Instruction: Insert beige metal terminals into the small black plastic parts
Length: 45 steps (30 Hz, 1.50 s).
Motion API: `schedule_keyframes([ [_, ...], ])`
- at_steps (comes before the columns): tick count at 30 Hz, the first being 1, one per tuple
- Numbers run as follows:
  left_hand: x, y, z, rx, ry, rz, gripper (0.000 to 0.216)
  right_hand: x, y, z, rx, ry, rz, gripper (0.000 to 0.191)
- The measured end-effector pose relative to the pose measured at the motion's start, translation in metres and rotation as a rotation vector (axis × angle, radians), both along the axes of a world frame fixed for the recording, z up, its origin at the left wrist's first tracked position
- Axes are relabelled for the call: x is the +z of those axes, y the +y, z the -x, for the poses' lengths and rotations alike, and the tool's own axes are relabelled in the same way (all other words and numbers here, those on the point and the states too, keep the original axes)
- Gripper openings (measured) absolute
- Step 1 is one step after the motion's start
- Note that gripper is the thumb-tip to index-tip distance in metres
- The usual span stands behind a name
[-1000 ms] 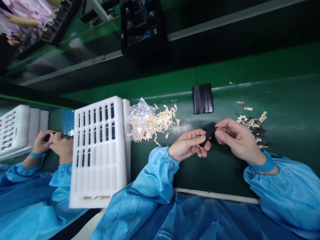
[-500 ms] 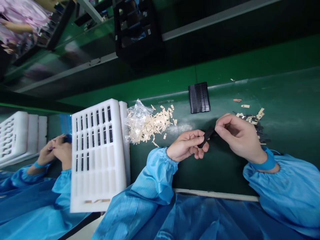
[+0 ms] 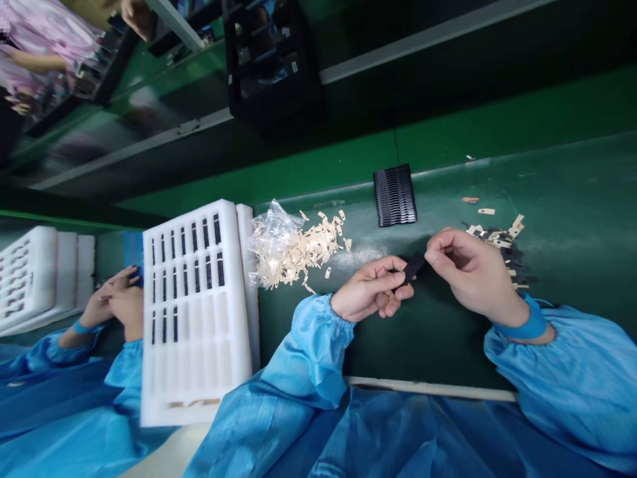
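My left hand (image 3: 375, 287) is closed, with a small, flat black strip-shaped part (image 3: 414, 267) pinched between thumb and fingers. The part slants up to the right. At its upper end my right hand (image 3: 465, 269) holds thumb and forefinger pressed together; whatever they grip is too small to make out. To the right of that hand lies a pile of cream and black tabs (image 3: 505, 242), partly covered by it. Behind both hands a neat row of slim black parts (image 3: 395, 196) rests on the green bench (image 3: 383, 345).
Cream tabs (image 3: 318, 245) spill from a clear plastic bag (image 3: 276, 229) left of my left hand. Beyond it, a white foam tray (image 3: 199, 372) holds black parts in slots. A co-worker's hands (image 3: 117, 302) work farther left. A black bin (image 3: 273, 73) stands on the shelf above.
My hands and the black part stay almost in place, with only a tiny shift. The co-worker's fingers at left have moved slightly. Another person's hand appears at the top left.
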State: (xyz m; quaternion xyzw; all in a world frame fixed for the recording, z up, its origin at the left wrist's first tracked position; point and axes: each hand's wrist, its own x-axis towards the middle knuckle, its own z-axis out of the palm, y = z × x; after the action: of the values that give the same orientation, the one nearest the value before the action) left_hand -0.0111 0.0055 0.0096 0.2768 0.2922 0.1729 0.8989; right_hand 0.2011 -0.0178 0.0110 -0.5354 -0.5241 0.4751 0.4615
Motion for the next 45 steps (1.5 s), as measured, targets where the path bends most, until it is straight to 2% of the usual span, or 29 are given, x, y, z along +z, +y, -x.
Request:
schedule_keyframes([
  [13, -0.001, 0.0, 0.0, -0.003, -0.013, -0.024, 0.035, 0.004, 0.002, 0.003, -0.019, 0.023, 0.041, 0.016],
  [18, 0.001, 0.002, -0.001, 0.023, -0.003, 0.005, 0.037, 0.005, 0.002, 0.002, -0.139, -0.009, 0.065, 0.018],
  [20, 0.002, 0.002, -0.002, 0.032, -0.002, 0.004, 0.037, 0.005, 0.001, 0.003, -0.097, -0.012, 0.066, 0.024],
  [22, 0.002, 0.001, -0.002, 0.029, 0.002, -0.006, 0.038, 0.006, -0.002, 0.005, 0.007, 0.001, 0.068, 0.029],
  [24, 0.001, 0.0, -0.002, 0.022, 0.0, -0.027, 0.037, 0.005, -0.005, 0.008, 0.068, 0.076, 0.076, 0.026],
  [27, -0.001, -0.002, -0.002, 0.019, -0.008, -0.066, 0.036, 0.003, -0.008, 0.013, 0.058, 0.287, 0.151, 0.021],
  [32, -0.002, -0.003, 0.0, -0.016, 0.001, -0.105, 0.036, 0.003, -0.006, 0.015, 0.108, 0.485, 0.281, 0.028],
  [35, -0.001, -0.002, -0.003, 0.027, 0.057, -0.166, 0.04, 0.002, -0.004, 0.011, 0.055, 0.402, 0.269, 0.031],
  [39, 0.002, -0.003, -0.009, 0.211, 0.189, -0.274, 0.043, 0.002, -0.004, 0.004, -0.104, 0.032, 0.044, 0.029],
  [42, 0.002, -0.006, -0.013, 0.29, 0.243, -0.323, 0.045, 0.004, -0.006, 0.005, -0.09, -0.188, -0.07, 0.021],
  [45, 0.001, -0.009, -0.015, 0.324, 0.259, -0.354, 0.046, 0.001, -0.008, 0.012, -0.088, -0.208, -0.083, 0.02],
])
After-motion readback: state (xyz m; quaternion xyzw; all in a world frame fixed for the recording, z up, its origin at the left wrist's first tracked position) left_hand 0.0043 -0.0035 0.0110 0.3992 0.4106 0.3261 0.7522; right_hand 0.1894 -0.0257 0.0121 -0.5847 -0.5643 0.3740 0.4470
